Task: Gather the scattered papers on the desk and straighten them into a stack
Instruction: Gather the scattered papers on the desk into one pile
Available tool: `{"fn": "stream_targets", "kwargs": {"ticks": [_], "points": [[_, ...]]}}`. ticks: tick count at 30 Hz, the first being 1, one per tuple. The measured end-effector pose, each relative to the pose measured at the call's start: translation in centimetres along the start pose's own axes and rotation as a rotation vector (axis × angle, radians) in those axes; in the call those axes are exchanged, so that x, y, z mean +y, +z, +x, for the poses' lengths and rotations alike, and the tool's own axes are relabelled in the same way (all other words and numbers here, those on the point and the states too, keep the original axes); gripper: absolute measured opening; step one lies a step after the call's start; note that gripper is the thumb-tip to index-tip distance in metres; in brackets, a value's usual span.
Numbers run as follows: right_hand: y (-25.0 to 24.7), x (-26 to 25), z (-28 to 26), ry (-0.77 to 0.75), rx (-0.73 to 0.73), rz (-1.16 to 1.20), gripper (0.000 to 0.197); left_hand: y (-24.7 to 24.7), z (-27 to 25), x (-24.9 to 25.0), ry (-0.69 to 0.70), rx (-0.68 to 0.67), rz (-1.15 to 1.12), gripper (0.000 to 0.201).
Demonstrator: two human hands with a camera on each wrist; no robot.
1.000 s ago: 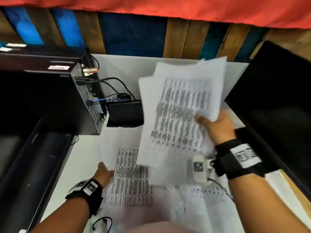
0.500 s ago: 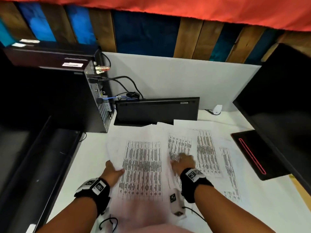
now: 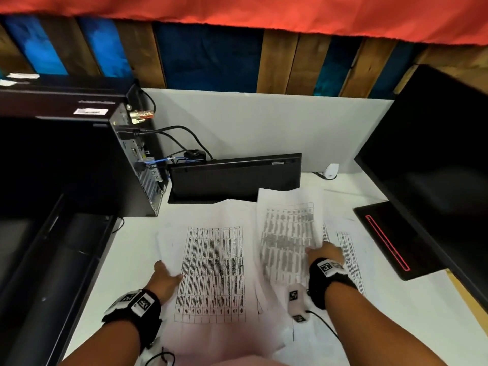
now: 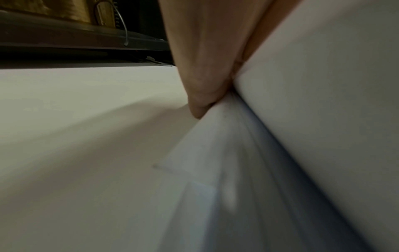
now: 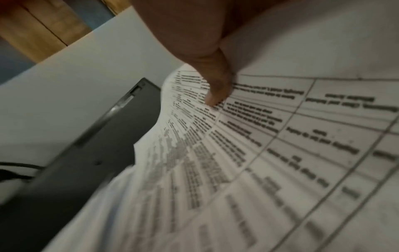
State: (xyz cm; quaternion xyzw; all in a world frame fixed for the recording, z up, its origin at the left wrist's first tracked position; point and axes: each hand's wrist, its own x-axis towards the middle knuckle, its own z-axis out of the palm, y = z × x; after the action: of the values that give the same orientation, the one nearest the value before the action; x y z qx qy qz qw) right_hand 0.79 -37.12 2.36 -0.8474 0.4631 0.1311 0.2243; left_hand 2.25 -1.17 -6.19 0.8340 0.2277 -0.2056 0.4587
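Observation:
Printed sheets with tables lie spread over the white desk (image 3: 126,262). My left hand (image 3: 165,277) holds the left edge of the middle pile (image 3: 214,270). In the left wrist view its fingers (image 4: 205,68) pinch several sheet edges (image 4: 215,136), raised slightly off the desk. My right hand (image 3: 327,253) grips a blurred sheet (image 3: 286,241) to the right, which curves upward. In the right wrist view the thumb (image 5: 215,81) presses on top of that printed sheet (image 5: 280,136). More sheets (image 3: 346,249) lie flat under and beside the right hand.
A black keyboard (image 3: 235,178) stands on edge behind the papers. A computer tower (image 3: 79,159) with cables (image 3: 179,133) is at the left. A dark monitor (image 3: 435,167) and its base (image 3: 388,241) with a red line are at the right.
The bundle my right hand held high came down onto the desk. That hand has since moved right and taken a sheet there. My left hand stayed at the pile's left edge.

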Motion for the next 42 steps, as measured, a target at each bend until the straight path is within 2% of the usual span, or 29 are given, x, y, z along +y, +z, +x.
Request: {"fn": "stream_targets", "kwargs": {"ticks": [3,4,7,8,10,13,16,18,20,22,24,26,29,32,35,37,40,42], "points": [[-1.0,2.7,3.0,0.093,0.023,-0.175,0.059,0.0,-0.1,0.0,0.008,0.019,0.007,0.055],[-1.2,3.6,3.8,0.135,0.012,-0.166,0.069,0.1,-0.1,0.1,0.006,0.022,0.003,0.055],[-1.3,5.4,4.7,0.261,0.058,-0.109,0.121,0.0,-0.2,0.2,0.006,0.028,-0.008,0.054],[-1.6,5.5,4.7,0.299,0.079,-0.074,0.13,0.0,-0.1,0.1,0.002,0.03,-0.011,0.054],[-2.1,5.8,5.2,0.346,0.035,0.021,0.134,0.0,-0.2,0.2,-0.002,0.021,-0.016,0.053],[-3.1,6.0,6.1,0.314,-0.175,0.266,0.117,-0.1,-0.3,0.2,-0.009,0.015,-0.019,0.053],[-3.8,5.1,5.7,0.148,-0.217,0.284,0.098,-0.1,-0.5,0.4,-0.009,0.014,-0.02,0.054],[-4.4,4.3,4.9,0.04,-0.121,0.278,0.077,0.0,-0.5,0.5,-0.018,0.022,-0.004,0.053],[-5.7,3.3,3.8,-0.09,0.002,0.26,0.045,0.2,-0.7,0.8,-0.03,0.029,0.005,0.052],[-7.8,2.3,2.2,-0.197,0.137,0.251,0.026,0.3,-0.9,1.1,-0.048,0.042,0.045,0.055],[-10.4,1.3,0.5,-0.285,0.273,0.255,0.019,0.3,-0.9,1.2,-0.065,0.054,0.051,0.058],[-13.1,0.3,-1.7,-0.397,0.396,0.321,0.02,0.3,-1.2,1.5,-0.07,0.049,0.061,0.059],[-16.5,-1.2,-4.8,-0.586,0.469,0.553,0.026,0.2,-1.1,1.3,-0.061,0.035,0.04,0.056],[-18.5,-2.5,-8.4,-0.756,0.396,0.797,0.03,-0.1,-1.3,1.3,-0.039,0.021,0.008,0.058],[-18.4,-3.7,-10.4,-0.862,0.233,0.93,0.033,-0.1,-1.6,1.6,-0.032,-0.017,-0.02,0.057],[-16.7,-4.4,-10.1,-0.808,0.112,0.909,0.032,0.1,-1.7,1.5,-0.041,-0.016,0.01,0.052],[-11.2,-4.8,-7.6,-0.596,-0.118,0.805,0.037,-0.1,-2.1,2.0,-0.034,0.018,-0.006,0.043],[-6.8,-4.8,-5.8,-0.477,-0.221,0.69,0.041,-0.3,-2.8,2.5,-0.056,0.012,-0.062,0.046]]}}
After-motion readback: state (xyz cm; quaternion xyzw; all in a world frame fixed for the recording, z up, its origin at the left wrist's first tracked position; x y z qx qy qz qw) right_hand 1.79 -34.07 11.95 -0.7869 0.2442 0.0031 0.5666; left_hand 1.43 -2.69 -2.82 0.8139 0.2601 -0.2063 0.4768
